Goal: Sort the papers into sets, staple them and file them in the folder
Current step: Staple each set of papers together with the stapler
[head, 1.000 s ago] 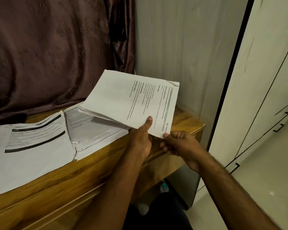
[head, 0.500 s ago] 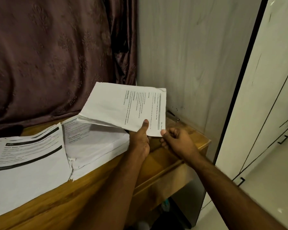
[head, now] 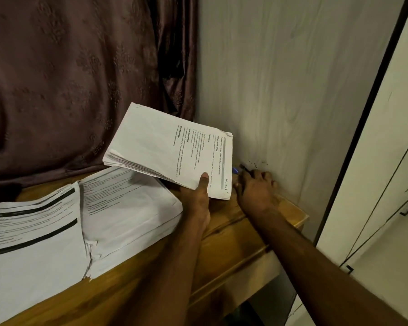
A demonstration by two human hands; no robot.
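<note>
- While the left hand (head: 196, 196) pinches a thick sheaf of white printed papers (head: 172, 150) by its near edge, thumb on the top sheet, the sheaf hangs tilted above the brown wooden tabletop (head: 224, 234), clear of the stacks below it.
- By the look of things, sorting is partly done: one set is gathered in the hand, but I see no staple in it.
- Two more stacks lie side by side on the tabletop: a white stack with bold black bars across its top sheet (head: 31, 234) at the left, and a thicker white stack of printed pages (head: 130, 208) touching its right edge. Both appear to await handling.
- The right hand (head: 254, 189) reaches to the back corner of the tabletop, fingers curled over a small object with a blue part (head: 235, 170) just beside the wall; whether it grips it, and whether that is the stapler, I cannot tell.
- No folder shows, so filing seems wholly undone.
- Around: a dark brown patterned curtain (head: 76, 74) behind, a pale wood-grain wall panel (head: 280, 85) at the right, white cabinet doors with black handles (head: 386, 184) beyond.
- The held sheaf overhangs the corner object and partly hides it, crowding the reach.
</note>
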